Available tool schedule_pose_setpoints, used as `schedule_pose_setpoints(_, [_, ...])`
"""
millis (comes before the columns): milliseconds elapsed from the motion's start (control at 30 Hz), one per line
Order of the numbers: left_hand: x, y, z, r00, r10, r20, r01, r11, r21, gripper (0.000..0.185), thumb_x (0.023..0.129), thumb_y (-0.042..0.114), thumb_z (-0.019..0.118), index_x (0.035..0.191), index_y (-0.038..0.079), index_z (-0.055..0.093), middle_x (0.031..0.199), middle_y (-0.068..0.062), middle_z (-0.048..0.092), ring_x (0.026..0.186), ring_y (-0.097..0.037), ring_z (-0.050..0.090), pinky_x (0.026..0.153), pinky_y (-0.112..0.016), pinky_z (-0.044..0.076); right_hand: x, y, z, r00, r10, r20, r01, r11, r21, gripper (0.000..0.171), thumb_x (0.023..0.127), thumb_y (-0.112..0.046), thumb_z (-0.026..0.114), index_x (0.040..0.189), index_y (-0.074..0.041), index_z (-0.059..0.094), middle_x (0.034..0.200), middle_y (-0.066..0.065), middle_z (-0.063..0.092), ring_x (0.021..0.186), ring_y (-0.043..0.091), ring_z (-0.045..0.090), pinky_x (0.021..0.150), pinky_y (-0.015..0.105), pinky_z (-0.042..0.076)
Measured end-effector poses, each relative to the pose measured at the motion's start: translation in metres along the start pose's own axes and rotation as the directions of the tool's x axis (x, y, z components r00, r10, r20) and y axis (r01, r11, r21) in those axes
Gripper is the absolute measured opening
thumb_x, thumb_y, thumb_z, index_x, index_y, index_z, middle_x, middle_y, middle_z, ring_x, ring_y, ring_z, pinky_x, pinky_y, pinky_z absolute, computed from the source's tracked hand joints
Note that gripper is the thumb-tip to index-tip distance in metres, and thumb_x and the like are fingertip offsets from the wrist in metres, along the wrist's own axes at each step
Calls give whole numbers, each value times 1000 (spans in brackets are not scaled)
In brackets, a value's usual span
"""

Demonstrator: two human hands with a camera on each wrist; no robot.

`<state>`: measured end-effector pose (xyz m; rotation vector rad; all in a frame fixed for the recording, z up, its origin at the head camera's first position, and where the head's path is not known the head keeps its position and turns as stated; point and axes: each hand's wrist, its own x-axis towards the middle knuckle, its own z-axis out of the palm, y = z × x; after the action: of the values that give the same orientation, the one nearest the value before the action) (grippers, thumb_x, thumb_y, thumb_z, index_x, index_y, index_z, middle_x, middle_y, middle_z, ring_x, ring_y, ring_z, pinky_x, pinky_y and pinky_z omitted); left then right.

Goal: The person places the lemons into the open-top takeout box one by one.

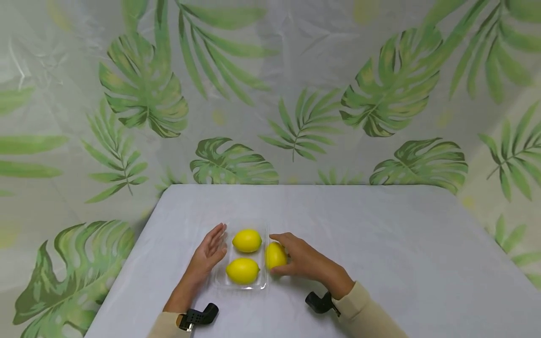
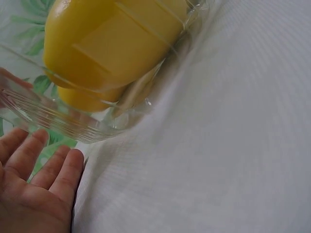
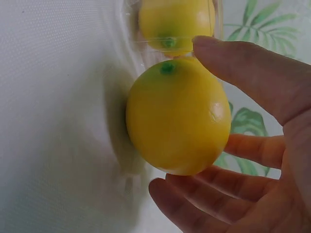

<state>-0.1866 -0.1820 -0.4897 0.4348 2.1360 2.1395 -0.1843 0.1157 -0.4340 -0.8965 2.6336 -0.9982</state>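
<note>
Two yellow lemons, a far one (image 1: 247,241) and a near one (image 1: 243,271), lie one behind the other in a clear plastic container (image 1: 220,281) on the white table. A third lemon (image 1: 276,256) is just outside the container's right wall, its green-tipped end showing in the right wrist view. My right hand (image 1: 302,257) holds this lemon from the right, thumb on the near side and fingers round the far side. At the container's left wall is my left hand (image 1: 205,256), fingers extended and palm facing the wall, with nothing in its grasp.
A white cloth covers the table (image 1: 380,244), whose far edge meets a leaf-printed backdrop (image 1: 313,84). Black wrist cameras, a left one (image 1: 203,313) and a right one (image 1: 319,303), stick out inward from my sleeves.
</note>
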Motion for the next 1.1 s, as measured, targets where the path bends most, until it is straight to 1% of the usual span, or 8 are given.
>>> schedule_pose_setpoints(100, [-2,1,1,1000,-2,-2,2,1000,9,65,98,5,54,153,12,21,158,-6,24,145,-27,21,107,-16,30,0,1,3,1000,-6,-8,6,1000,-19,80,80,-35,79,144,-7,41,134,9,50,110,16,52,97,38,47])
schedule_pose_setpoints(200, [-3,1,1,1000,-6,-5,6,1000,11,65,98,5,54,154,12,21,158,-6,24,145,-26,22,106,-15,31,0,1,4,1000,-1,-11,1,1000,-17,81,80,-35,79,145,-7,40,135,9,50,111,16,52,98,38,47])
schedule_pose_setpoints(333, [-4,1,2,1000,-12,2,12,1000,-7,64,98,5,53,153,12,21,158,-7,24,145,-27,21,105,-14,32,-1,2,6,1000,18,-3,-18,1000,-15,81,80,-35,79,145,-6,39,133,7,51,113,17,52,99,39,46])
schedule_pose_setpoints(467, [-3,1,2,1000,-11,2,11,1000,-19,63,99,6,52,153,12,21,158,-8,24,145,-27,21,105,-14,33,0,3,7,1000,20,-5,-20,999,-27,82,80,-35,79,145,-7,38,130,5,53,111,16,53,99,39,47])
schedule_pose_setpoints(800, [-3,2,0,1000,-12,-24,12,1000,-28,61,99,6,52,152,12,23,158,-7,25,144,-29,22,104,-14,34,3,5,6,1000,-13,-11,13,1000,-23,76,82,-33,77,144,-7,40,128,4,53,108,14,52,97,37,47])
schedule_pose_setpoints(1000, [-2,0,0,1000,-12,-17,12,1000,-12,61,99,7,51,153,12,23,157,-8,26,143,-29,25,104,-13,34,1,6,6,1000,18,-22,-18,1000,-19,72,82,-32,74,142,-8,43,130,4,53,103,14,51,93,35,48])
schedule_pose_setpoints(1100, [0,0,0,1000,-9,-15,9,1000,-4,61,100,9,51,153,11,22,157,-8,26,143,-30,26,103,-12,35,1,7,5,999,20,-31,-20,1000,-20,69,82,-31,73,141,-9,45,130,3,52,101,13,50,91,34,48])
